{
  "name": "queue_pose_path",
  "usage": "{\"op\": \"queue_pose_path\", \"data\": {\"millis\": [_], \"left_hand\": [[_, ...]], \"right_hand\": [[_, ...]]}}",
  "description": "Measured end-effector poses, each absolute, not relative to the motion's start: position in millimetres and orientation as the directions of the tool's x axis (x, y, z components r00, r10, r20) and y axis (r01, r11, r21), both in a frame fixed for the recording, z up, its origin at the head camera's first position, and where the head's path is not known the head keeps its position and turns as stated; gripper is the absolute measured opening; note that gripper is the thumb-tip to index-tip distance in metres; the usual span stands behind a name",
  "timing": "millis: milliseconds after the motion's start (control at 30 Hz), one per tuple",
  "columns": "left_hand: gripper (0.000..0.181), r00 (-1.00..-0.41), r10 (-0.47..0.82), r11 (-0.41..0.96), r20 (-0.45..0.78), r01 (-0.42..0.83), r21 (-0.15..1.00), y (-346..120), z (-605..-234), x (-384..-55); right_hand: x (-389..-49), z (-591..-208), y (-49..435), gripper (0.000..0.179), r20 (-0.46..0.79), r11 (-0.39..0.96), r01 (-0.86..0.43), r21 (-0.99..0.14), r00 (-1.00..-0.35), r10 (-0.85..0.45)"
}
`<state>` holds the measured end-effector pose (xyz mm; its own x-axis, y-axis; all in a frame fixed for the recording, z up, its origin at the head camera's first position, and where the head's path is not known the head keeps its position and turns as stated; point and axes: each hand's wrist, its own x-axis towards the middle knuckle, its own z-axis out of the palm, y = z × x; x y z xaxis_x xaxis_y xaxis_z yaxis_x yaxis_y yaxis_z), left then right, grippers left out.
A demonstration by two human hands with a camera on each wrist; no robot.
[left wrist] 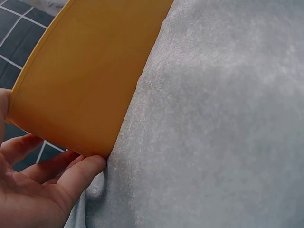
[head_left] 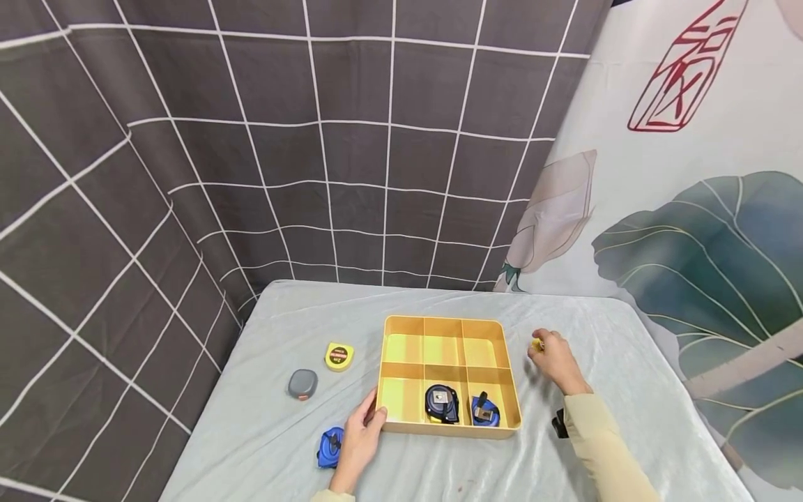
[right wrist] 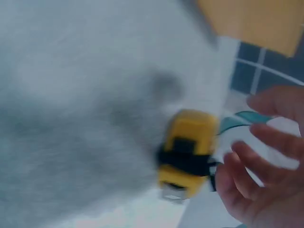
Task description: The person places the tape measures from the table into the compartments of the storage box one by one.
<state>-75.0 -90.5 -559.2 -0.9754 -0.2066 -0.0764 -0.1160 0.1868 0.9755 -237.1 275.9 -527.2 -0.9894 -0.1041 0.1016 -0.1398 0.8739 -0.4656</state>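
My left hand (head_left: 359,438) grips the front left corner of a yellow divided storage box (head_left: 452,432), with digits at its rim and lower edge in the left wrist view. In the front row of compartments lie a dark blue tape measure (head_left: 442,403) and a smaller blue tape measure (head_left: 484,410). To the right of the box, my right hand (head_left: 557,362) is over the cloth. Its loosely bent fingers (right wrist: 240,187) are right at a yellow tape measure (right wrist: 190,135) with a black band, blurred in the right wrist view and mostly covered by the hand in the head view.
Left of the box lie a yellow tape measure (head_left: 339,357), a grey rounded tape measure (head_left: 303,384) and a blue tape measure (head_left: 330,447). A black object (head_left: 560,424) shows beside the right sleeve. Pale cloth (head_left: 270,335) covers the table, with curtains behind.
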Motion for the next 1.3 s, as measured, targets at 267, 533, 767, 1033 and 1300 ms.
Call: {"op": "queue_pose_path", "data": {"millis": [267, 533, 767, 1033, 1300], "left_hand": [[0.045, -0.980, -0.188, 0.175, -0.062, -0.096, 0.980, -90.0, -542.6, -70.7], [0.044, -0.979, -0.195, 0.190, -0.056, -0.093, 0.977, -87.1, -533.5, -68.5], [0.044, -0.978, -0.199, 0.189, -0.054, -0.092, 0.978, -86.7, -533.8, -69.7], [0.044, -0.978, -0.198, 0.190, -0.067, -0.106, 0.976, -86.5, -530.4, -69.8], [0.045, -0.980, -0.186, 0.185, -0.065, -0.100, 0.978, -89.2, -540.0, -74.1]], "right_hand": [[-242.0, -547.9, 281.9, 0.044, 0.057, 0.913, 0.018, -0.409, -0.997, 0.045], [-248.1, -555.7, 284.6, 0.048, 0.007, 0.920, 0.056, -0.388, -0.998, 0.064], [-251.1, -560.1, 290.4, 0.058, -0.091, 0.895, 0.099, -0.435, -0.994, 0.066], [-253.9, -562.6, 291.6, 0.064, -0.150, 0.893, 0.138, -0.428, -0.986, 0.080], [-258.2, -563.3, 289.9, 0.064, -0.146, 0.888, 0.155, -0.433, -0.984, 0.100]]}}
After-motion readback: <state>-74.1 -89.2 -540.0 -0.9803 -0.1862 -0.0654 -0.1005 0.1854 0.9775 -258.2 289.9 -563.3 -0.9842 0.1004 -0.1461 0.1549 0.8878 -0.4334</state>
